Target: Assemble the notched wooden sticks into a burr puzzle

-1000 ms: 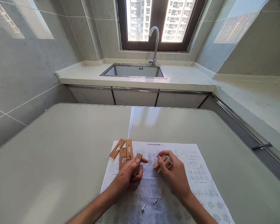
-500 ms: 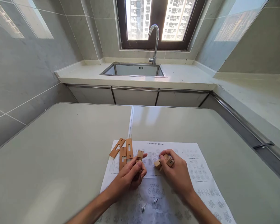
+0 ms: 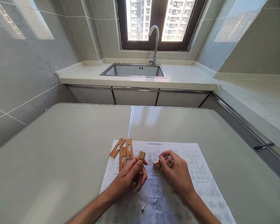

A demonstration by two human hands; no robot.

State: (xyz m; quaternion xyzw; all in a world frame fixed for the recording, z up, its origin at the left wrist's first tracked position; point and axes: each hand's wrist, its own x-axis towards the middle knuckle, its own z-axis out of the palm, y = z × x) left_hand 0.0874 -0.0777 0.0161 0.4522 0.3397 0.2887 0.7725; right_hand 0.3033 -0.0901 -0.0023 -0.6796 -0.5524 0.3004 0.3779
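Your pale table (image 3: pixel 60 140) bears the printed paper (image 3: pixel 200 165), and over it your right hand (image 3: pixel 176 168) is clamped around a wooden bundle (image 3: pixel 170 161) while your left hand (image 3: pixel 135 174), well apart, pinches a block (image 3: pixel 142 155) just beside 3 flat wooden pieces (image 3: pixel 122 152). If you loosen your right fingers, the bundle could fall apart, as its bits may not be locked, and a leftward nudge could scatter the flat pieces. Those are brown and slotted, the bundle paler with a dark 3 on 1 face, the block small and blunt-ended.
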